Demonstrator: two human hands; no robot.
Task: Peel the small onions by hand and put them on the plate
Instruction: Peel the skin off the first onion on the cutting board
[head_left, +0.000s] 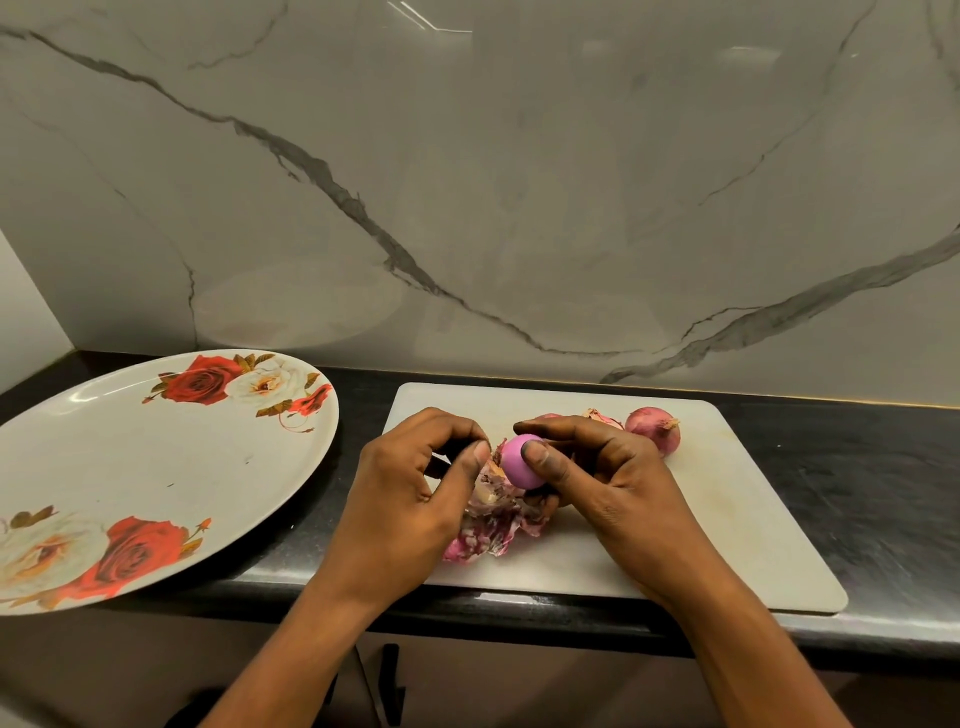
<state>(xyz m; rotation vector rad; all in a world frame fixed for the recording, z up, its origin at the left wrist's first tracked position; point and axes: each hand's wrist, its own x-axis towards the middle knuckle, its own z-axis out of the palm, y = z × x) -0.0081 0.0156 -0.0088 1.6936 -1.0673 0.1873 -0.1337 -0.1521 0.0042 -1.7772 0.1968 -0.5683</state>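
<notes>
One onion (522, 463) in right hand (615, 486)

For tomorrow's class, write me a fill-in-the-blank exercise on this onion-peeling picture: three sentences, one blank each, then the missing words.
1. The rose-patterned plate lies to the ____ of the cutting board.
2. The number of onions on the plate is ____.
3. The left hand pinches the loose skin, while the peeled onion is gripped by the ____.

Missing words: left; zero; right hand.
</notes>
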